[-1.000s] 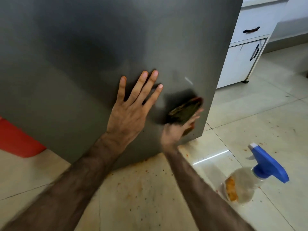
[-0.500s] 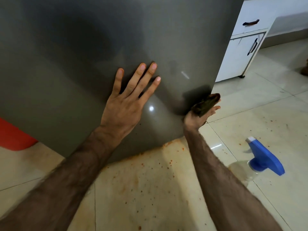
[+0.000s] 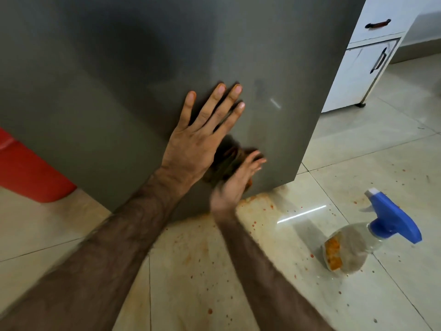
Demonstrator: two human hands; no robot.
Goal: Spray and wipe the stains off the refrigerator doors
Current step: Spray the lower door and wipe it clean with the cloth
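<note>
- Pale tiled floor [image 3: 358, 149], speckled with orange-red spots; orange smear along the foot of the refrigerator.
- Grey refrigerator door [image 3: 119, 80] filling the upper left.
- Left hand [image 3: 198, 142] flat against the door low down, fingers straight and spread.
- Right hand [image 3: 238, 177], motion-blurred, pressing a dark stained cloth [image 3: 226, 161] to the door just right of the left hand; fingers appear extended over the cloth.
- Spray bottle [image 3: 372, 235], clear with blue trigger head, lying on the floor at right, apart from both hands.
- White cabinet [image 3: 358, 75] beyond the door's edge; red bin [image 3: 26, 173] at left.
</note>
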